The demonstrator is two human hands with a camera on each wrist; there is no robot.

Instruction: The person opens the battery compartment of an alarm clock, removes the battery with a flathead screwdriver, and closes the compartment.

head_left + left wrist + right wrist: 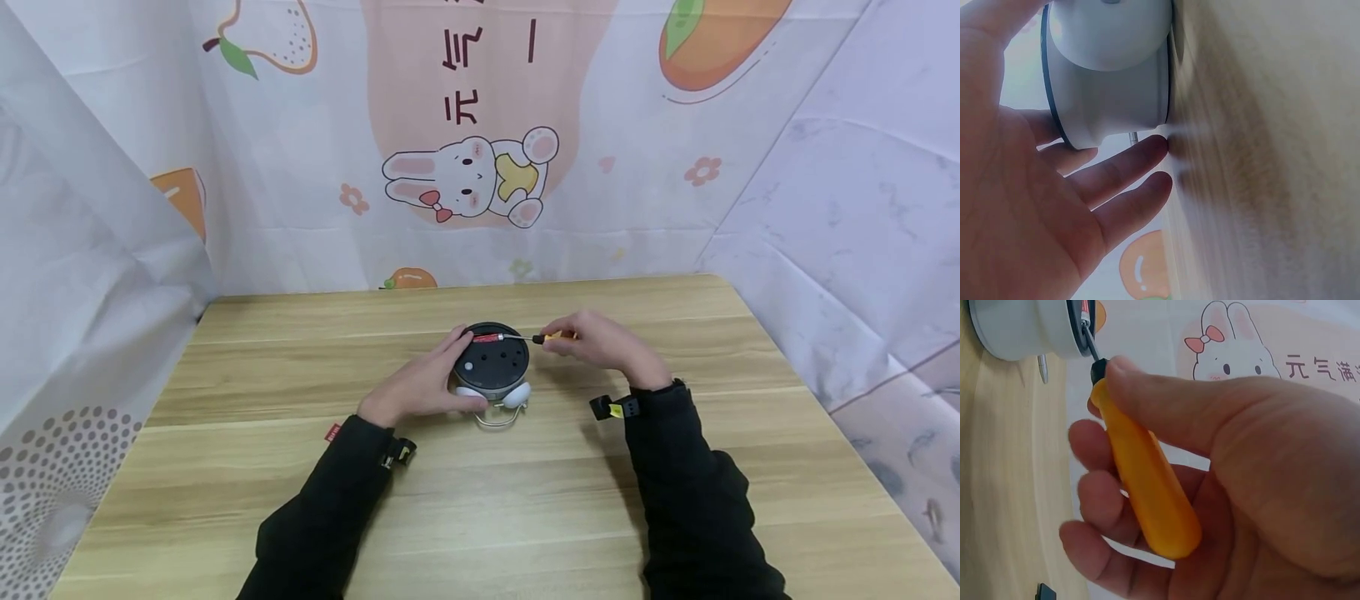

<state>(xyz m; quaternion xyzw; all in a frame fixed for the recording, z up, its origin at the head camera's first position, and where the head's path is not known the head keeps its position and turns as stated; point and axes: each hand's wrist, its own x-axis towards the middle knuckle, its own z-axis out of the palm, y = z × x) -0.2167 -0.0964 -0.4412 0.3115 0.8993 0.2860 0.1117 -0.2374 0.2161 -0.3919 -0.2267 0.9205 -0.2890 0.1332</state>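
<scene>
A twin-bell alarm clock [491, 371] lies on the table, its black back up and its white bells [517, 395] towards me. In a slot of that back sits a red battery [487, 338]. My left hand [420, 383] holds the clock from the left; in the left wrist view two fingers [1116, 178] reach out below the white casing [1110, 94]. My right hand [600, 342] grips a screwdriver by its yellow handle [1144, 478]. Its thin metal shaft [1091, 344] reaches to the battery's right end; whether the tip touches is too small to tell.
The wood-grain table [480, 517] extends around the clock. A printed white cloth [300, 183] hangs behind the table, with more cloth at both sides. Each dark sleeve has a small black device [615, 407] at the wrist.
</scene>
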